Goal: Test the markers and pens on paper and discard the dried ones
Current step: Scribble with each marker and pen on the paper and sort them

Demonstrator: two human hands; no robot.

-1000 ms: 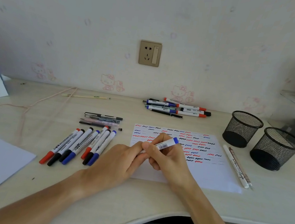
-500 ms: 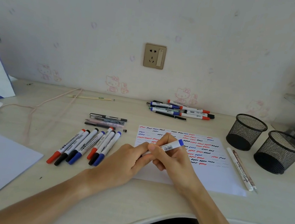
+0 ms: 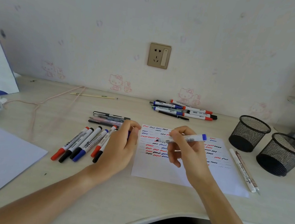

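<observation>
- Half a second before, both hands met on the capped blue marker point(image 3: 182, 138); now they had parted, and the cap had come off.
- The right hand point(image 3: 186, 151) pinched the marker's barrel in curled fingers, tip pointing left just above the paper point(image 3: 181, 173), blue end cap toward the mesh cups.
- The left hand point(image 3: 121, 146) was curled at the paper's left edge; a sliver of blue between its fingers was probably the cap.
- I judged the marker ready for its test stroke, in the bare lower half of the paper.
- Left of the paper lay a row of markers point(image 3: 80, 142), partly under the left hand, and beyond them a few pens point(image 3: 108, 119).
- Behind the paper sat another marker pile point(image 3: 183, 110); right of it, two pens point(image 3: 244, 170) and two mesh cups point(image 3: 265, 145).
- Nothing blocked the paper.
</observation>
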